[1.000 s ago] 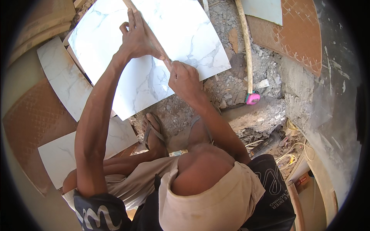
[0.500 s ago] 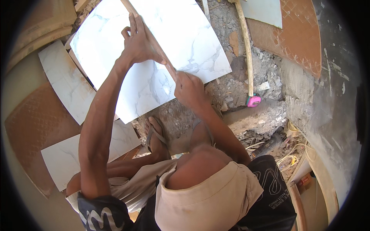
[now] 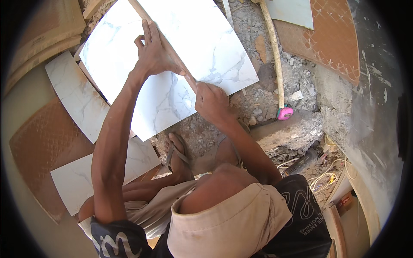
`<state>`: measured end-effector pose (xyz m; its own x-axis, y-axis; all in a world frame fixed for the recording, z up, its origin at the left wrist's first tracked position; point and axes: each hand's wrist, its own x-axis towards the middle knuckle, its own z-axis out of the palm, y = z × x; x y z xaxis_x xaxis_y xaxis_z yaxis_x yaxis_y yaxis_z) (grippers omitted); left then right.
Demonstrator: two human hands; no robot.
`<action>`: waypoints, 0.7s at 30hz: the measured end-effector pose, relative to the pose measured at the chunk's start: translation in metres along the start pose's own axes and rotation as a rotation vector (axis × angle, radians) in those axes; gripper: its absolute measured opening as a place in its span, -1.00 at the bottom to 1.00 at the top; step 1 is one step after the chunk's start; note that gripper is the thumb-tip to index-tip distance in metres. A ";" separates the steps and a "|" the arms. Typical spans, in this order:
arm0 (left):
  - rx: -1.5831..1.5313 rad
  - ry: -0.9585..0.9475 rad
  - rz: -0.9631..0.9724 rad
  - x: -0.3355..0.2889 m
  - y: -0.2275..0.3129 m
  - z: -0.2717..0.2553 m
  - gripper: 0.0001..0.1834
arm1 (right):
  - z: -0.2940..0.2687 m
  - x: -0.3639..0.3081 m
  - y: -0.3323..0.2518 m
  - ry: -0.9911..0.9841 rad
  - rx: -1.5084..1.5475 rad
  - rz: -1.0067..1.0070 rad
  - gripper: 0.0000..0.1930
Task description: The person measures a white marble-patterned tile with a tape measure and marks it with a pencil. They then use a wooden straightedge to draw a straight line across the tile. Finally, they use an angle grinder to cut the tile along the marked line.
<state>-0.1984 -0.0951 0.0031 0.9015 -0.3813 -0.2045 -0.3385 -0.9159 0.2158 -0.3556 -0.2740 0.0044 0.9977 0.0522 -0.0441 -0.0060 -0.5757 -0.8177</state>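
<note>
A large white, grey-veined tile [image 3: 219,47] lies in front of me over rubble. Across it runs a narrow wooden strip [image 3: 170,49], slanting from the upper left down to the tile's near edge. My left hand [image 3: 152,56] rests on the tile with its fingers spread, fingertips and thumb pressing along the strip. At the strip's near end, my right hand [image 3: 211,101] is closed around it; its curled fingers hide that end. Whether anything else is in the right hand cannot be seen.
Right of the tile lie a wooden-handled tool [image 3: 275,60] and a pink tape measure [image 3: 285,113]. White tile pieces [image 3: 77,92] and brown-backed tiles [image 3: 53,139] lie left. Pale cable [image 3: 325,180] coils at lower right, beside a grey wall [image 3: 374,124]. Broken rubble [image 3: 297,77] surrounds my feet.
The whole view has shifted slightly. Both hands keep nearly the same places on the strip and tile.
</note>
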 end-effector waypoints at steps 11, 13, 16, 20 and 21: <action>-0.002 -0.012 0.024 0.000 -0.001 -0.002 0.96 | 0.000 0.019 -0.004 -0.072 0.034 0.036 -0.94; 0.003 -0.019 0.018 -0.002 0.000 -0.001 0.96 | -0.005 -0.006 0.000 -0.009 0.011 0.028 -0.93; 0.002 -0.024 0.015 0.001 0.002 -0.001 0.96 | -0.008 -0.011 -0.001 0.010 0.012 0.027 -0.91; -0.022 -0.022 0.038 0.001 0.002 -0.001 0.92 | 0.014 0.034 -0.003 0.061 0.017 -0.026 -0.91; -0.023 -0.018 0.043 0.001 0.001 0.000 0.91 | 0.018 0.047 -0.003 0.068 0.010 -0.039 -0.91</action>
<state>-0.1973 -0.0962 0.0033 0.8814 -0.4224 -0.2116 -0.3702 -0.8957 0.2462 -0.3095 -0.2552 -0.0059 0.9995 0.0184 0.0267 0.0324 -0.5660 -0.8238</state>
